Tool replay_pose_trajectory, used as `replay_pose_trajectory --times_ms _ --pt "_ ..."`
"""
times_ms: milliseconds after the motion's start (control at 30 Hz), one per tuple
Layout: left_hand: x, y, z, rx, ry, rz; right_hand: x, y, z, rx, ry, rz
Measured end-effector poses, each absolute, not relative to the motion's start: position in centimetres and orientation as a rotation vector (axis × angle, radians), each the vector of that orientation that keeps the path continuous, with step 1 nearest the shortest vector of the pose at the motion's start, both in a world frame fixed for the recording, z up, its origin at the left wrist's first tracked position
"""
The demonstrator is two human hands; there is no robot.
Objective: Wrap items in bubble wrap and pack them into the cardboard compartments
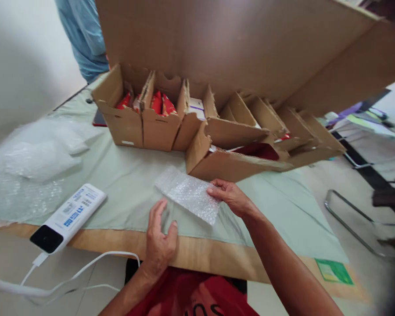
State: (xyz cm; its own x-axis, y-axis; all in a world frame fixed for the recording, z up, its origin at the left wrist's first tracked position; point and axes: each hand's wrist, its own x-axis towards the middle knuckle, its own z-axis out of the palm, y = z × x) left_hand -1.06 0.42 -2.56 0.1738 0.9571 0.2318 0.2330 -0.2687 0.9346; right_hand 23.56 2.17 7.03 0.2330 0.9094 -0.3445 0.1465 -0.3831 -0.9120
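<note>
A small sheet of bubble wrap [188,193] lies on the pale green cloth [125,175] near the table's front edge. My right hand [228,196] pinches its right edge, fingers closed on it. Flat on the cloth just left of the sheet rests my left hand [159,239], fingers stretched out and holding nothing. Behind the sheet stands a cardboard box [197,127] with divided compartments, some holding red packets [161,104], its big lid raised overhead.
A heap of bubble wrap [36,158] covers the table's left side. A white power bank [69,217] with a white cable [69,272] sits at the front left edge. A person in a blue shirt [84,37] stands at the far side. Metal chair frames [358,219] stand on the right.
</note>
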Motion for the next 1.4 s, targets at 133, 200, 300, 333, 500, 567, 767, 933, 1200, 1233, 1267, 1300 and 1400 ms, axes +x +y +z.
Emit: replay_pose_trajectory --times_ms 133,200,300,333,500,567,767,933,1200,1233,1267,1300,1400 --pt "-0.9 0.6 -1.6 1.648 1.255 1.088 28.1 -2.2 5.6 -1.88 -0.901 1.152" --pt "-0.1 0.9 -0.8 1.728 1.282 1.034 29.1 -3.3 5.2 -1.885 -0.922 1.164" --pt "1.8 2.4 0.3 1.965 1.29 0.863 29.7 -4.0 4.7 -1.852 -1.021 1.192" --pt "2.6 3.0 0.7 2.03 1.322 0.778 29.8 -4.2 4.4 -1.835 -1.064 1.192" --pt "6.1 5.7 2.2 2.011 1.424 0.357 30.8 -5.2 3.8 -1.803 -1.235 1.131" --pt "6.5 5.9 2.7 1.975 1.37 0.309 31.5 -5.8 3.6 -1.813 -1.243 1.068" --pt "5.3 5.0 3.8 1.666 1.188 0.361 32.6 -6.9 2.8 -1.843 -1.25 0.978" --pt "4.8 4.4 3.3 1.243 1.145 0.549 32.6 -7.3 2.3 -1.901 -1.275 0.954" --pt "4.5 3.2 2.5 1.205 1.168 0.652 28.1 -9.1 3.9 -1.92 -1.504 0.211" --pt "4.4 2.9 2.6 1.191 1.159 0.649 26.9 -9.1 3.9 -1.826 -1.591 0.285" --pt "4.4 2.6 2.6 1.165 1.14 0.649 25.7 -8.9 3.9 -1.746 -1.669 0.368" --pt "4.5 2.4 2.7 1.128 1.111 0.654 24.6 -8.6 3.7 -1.686 -1.729 0.44" --pt "4.7 1.5 2.9 1.001 1.006 0.708 22.3 -7.3 2.9 -1.613 -1.782 0.532"
